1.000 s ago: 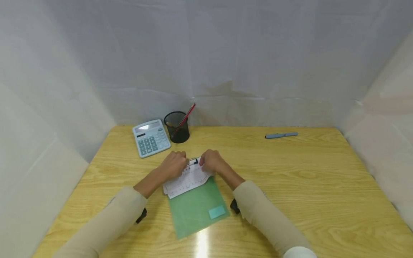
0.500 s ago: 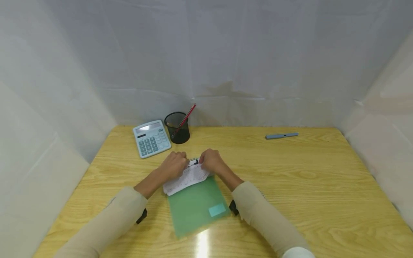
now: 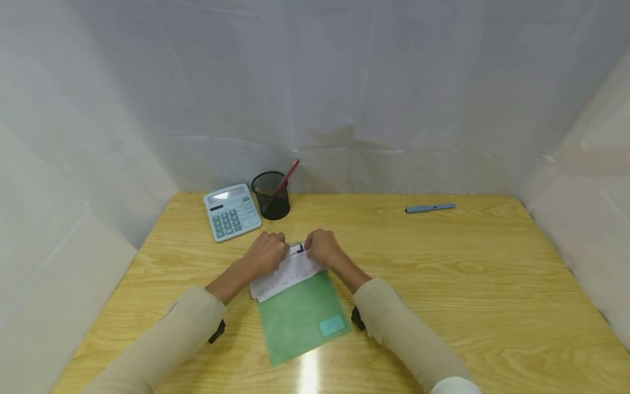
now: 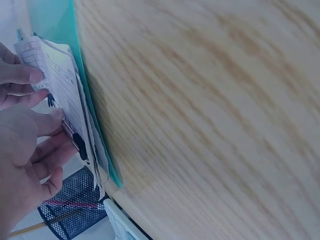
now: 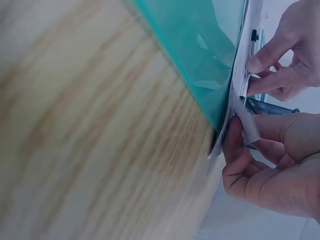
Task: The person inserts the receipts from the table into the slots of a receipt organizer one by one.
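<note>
A green plastic folder [image 3: 302,312] with a light blue label lies on the table, its upper part under a stack of printed paper sheets [image 3: 285,279]. At the top edge of the sheets runs a metal folder clip with black ends [image 4: 79,142]. My left hand [image 3: 268,253] pinches this clip, thumb on the near side and fingers behind it. On the other side, my right hand [image 3: 322,246] pinches the top right corner of the sheets. That corner bends up between thumb and fingers in the right wrist view [image 5: 247,127].
Beyond the left hand are a light blue calculator [image 3: 232,213] and a black mesh pen cup [image 3: 275,207] holding a red pencil [image 3: 287,178]. Farther right, a blue pen [image 3: 430,208] lies near the back edge of the wooden table [image 3: 467,284]. White sheeting [image 3: 394,98] encloses the back and sides.
The lower edge of the sheets lifted and curled half a second ago, and now lies flatter over the folder. Both hands stay in nearly the same place.
</note>
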Demonstrator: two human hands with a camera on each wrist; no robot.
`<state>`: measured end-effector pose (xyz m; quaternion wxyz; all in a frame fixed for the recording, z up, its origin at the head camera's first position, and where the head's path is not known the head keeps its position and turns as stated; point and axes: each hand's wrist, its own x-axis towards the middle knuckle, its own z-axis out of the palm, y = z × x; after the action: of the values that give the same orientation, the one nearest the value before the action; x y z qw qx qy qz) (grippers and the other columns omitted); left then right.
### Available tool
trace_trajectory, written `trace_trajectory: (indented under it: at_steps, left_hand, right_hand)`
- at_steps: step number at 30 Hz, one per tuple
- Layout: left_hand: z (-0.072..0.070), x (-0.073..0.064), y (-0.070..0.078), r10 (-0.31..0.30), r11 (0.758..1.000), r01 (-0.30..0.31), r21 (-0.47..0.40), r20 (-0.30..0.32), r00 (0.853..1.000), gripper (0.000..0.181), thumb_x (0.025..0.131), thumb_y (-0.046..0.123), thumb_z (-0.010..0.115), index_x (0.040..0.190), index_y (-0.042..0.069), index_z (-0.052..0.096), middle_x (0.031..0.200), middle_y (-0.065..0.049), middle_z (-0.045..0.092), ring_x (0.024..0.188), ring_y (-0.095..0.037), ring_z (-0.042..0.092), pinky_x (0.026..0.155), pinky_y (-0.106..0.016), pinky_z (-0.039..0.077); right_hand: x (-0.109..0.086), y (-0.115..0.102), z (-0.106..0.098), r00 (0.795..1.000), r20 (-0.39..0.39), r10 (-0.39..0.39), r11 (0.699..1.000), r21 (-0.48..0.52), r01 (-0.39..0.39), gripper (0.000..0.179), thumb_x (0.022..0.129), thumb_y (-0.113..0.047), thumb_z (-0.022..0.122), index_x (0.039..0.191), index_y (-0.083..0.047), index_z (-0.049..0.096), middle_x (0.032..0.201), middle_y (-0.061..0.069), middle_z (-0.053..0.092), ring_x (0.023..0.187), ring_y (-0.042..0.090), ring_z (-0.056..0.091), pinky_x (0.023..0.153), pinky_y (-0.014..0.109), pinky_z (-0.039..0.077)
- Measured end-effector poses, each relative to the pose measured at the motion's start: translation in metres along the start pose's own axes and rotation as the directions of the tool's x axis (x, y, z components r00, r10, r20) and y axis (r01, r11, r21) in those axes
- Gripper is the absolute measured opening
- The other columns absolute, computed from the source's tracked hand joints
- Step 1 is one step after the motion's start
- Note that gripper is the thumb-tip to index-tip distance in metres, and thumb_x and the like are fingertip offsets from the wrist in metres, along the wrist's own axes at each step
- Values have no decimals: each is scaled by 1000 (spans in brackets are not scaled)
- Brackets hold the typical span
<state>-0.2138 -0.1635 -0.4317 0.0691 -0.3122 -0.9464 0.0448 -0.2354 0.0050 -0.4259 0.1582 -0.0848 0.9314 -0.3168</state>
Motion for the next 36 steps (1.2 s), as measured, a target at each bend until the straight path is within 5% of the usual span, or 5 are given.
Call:
trace_trajectory:
  at_steps: [10,22,36]
  left_hand:
    - [0,5,3,-9,1000,9,6,-9,1000,10,84,13,69,89,7,74,81,-8,63,66,-20,54,60,-32,42]
    - [7,15,1,23,1000,-23,-11,-43,999,12,84,17,70,94,11,74,86,-6,65,74,-21,59,61,-33,40]
    - [4,35,11,-97,980,104,-171,50,994,22,88,18,66,109,13,71,113,-9,66,104,-27,62,84,-46,41]
  right_hand:
    - [-4,14,-9,999,-41,-31,993,-113,26,15,78,7,63,87,-6,66,94,9,66,78,20,57,59,24,46]
    - [-39,61,-48,986,-107,-131,991,-15,130,10,83,-2,61,91,-1,68,76,10,67,60,15,57,53,26,45]
    - [-69,114,-105,979,-106,-175,980,-111,164,29,92,-17,61,113,2,63,92,16,67,77,22,62,62,32,50]
